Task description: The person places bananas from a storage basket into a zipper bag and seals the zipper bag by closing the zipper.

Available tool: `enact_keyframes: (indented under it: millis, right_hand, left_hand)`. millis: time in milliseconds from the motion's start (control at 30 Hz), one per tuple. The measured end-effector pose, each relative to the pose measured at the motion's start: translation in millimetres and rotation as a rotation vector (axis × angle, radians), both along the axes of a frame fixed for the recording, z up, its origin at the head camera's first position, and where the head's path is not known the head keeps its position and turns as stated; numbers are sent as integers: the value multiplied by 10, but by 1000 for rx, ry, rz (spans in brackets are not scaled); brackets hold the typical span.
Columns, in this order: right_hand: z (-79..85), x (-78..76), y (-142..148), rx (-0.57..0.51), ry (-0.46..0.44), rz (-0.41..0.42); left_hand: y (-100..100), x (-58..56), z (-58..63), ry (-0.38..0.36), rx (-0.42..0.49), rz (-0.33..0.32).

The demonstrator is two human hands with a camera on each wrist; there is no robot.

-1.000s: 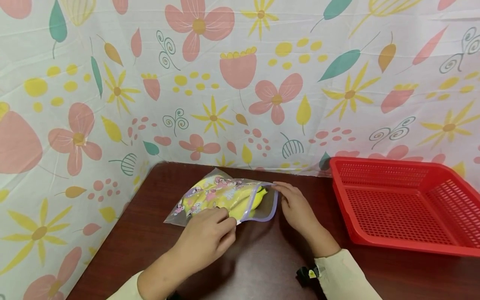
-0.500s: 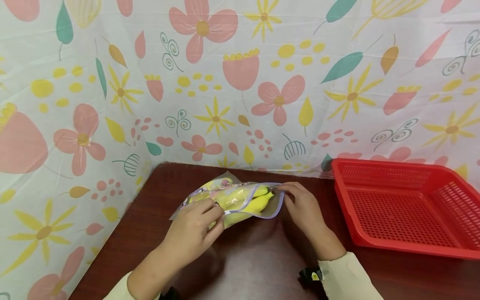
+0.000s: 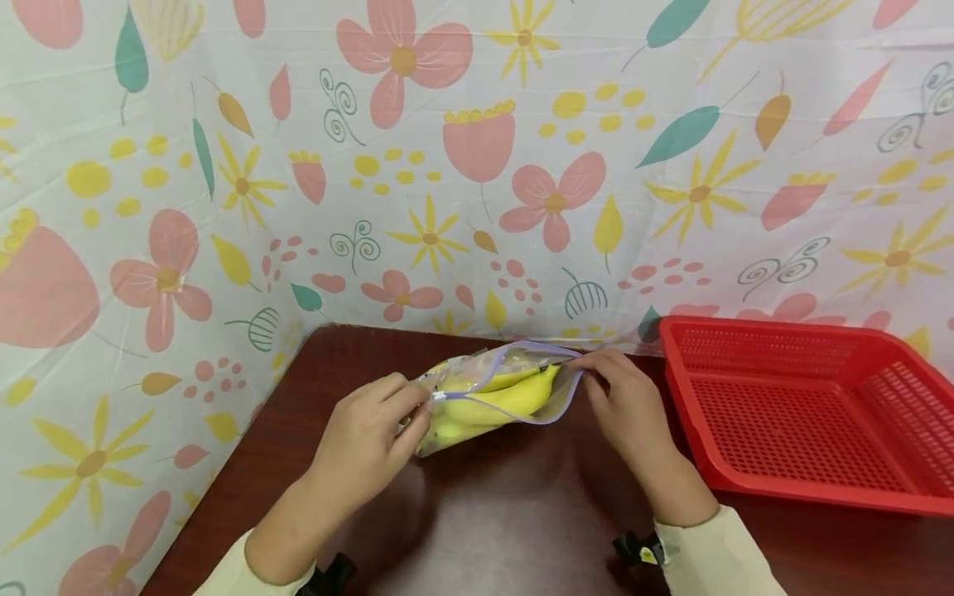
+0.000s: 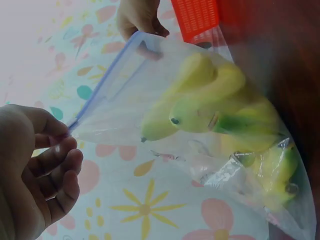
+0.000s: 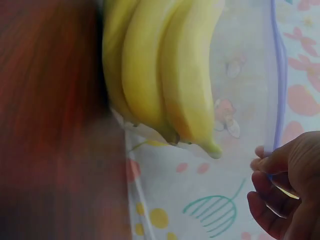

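A clear zip bag (image 3: pixel 564 404) with a lavender edge and pink cartoon prints is held up over the table, its mouth parted. Inside lie several yellow bananas (image 3: pixel 525 396), greener toward one end in the left wrist view. At the bag's left corner my left hand (image 3: pixel 365 434) pinches the lavender edge, right by a white slider (image 3: pixel 439 396). My right hand (image 3: pixel 629 414) pinches the opposite corner of the mouth between thumb and fingers. In the right wrist view, the banana tips (image 5: pixel 215 150) hang beside the lavender strip (image 5: pixel 280 100).
A red perforated plastic basket (image 3: pixel 686 406) stands to the right on the dark brown table (image 3: pixel 507 521). Behind and to the left hangs a white cloth (image 3: pixel 477 273) printed with flowers and leaves.
The bag has been turned and lifted, and its mouth is spread wider, showing more of the bananas. My left hand has shifted along to the slider; my right hand has moved slightly right.
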State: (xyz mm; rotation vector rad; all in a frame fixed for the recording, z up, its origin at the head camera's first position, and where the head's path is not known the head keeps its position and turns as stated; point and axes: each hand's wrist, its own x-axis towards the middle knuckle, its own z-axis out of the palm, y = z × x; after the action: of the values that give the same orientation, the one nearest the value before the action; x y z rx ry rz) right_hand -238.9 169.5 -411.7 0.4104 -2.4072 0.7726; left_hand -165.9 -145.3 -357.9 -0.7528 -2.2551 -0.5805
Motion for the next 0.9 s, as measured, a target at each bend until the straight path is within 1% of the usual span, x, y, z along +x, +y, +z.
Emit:
enact_keyframes:
  millis: [167, 267, 433, 533, 733, 900]
  right_hand:
    - [156, 24, 42, 29, 46, -5]
    - [268, 43, 66, 31, 67, -13]
    - [468, 85, 106, 22, 75, -4]
    - [560, 107, 134, 30, 72, -6]
    - [698, 107, 199, 61, 77, -28]
    - [826, 112, 249, 70, 131, -39]
  left_hand:
    - [-16, -43, 50, 2, 36, 0]
    - [-25, -67, 80, -11, 61, 8]
    - [-41, -90, 136, -38, 97, 29]
    - [-38, -114, 175, -59, 108, 36]
    - [-22, -252, 245, -121, 150, 45]
    - [-12, -353, 326, -169, 194, 40]
